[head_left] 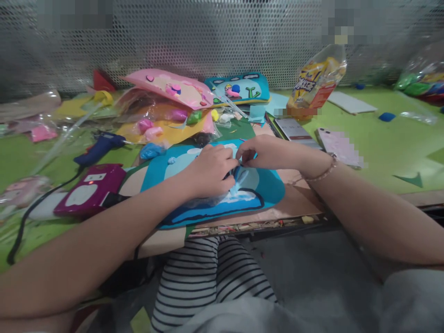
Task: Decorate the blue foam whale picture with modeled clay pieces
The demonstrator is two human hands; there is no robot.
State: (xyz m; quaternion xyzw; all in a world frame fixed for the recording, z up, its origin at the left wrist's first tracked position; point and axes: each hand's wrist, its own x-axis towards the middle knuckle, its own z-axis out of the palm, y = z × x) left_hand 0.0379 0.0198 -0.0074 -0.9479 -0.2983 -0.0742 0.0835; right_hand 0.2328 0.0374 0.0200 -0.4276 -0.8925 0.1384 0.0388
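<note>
A blue craft board (274, 189) with white, pale blue and black clay shapes lies at the table's front edge under both hands. My left hand (213, 169) is over its middle, with fingers curled round something mostly hidden; crinkled clear, bluish plastic (239, 181) shows just below the fingers. My right hand (262, 151) meets it from the right, thumb and forefinger bent into a pinch beside the left fingertips. What the pinch holds is too small to tell. A blue lump in plastic (152, 150) rests at the board's upper left.
On the left are a blue glue gun (100, 148) and a purple power box (92, 189) with a black cord. Behind lie a pink decorated board (169, 88), a teal one (239, 88) and bagged clay. A snack bag (317, 83) and a phone (338, 147) are at right.
</note>
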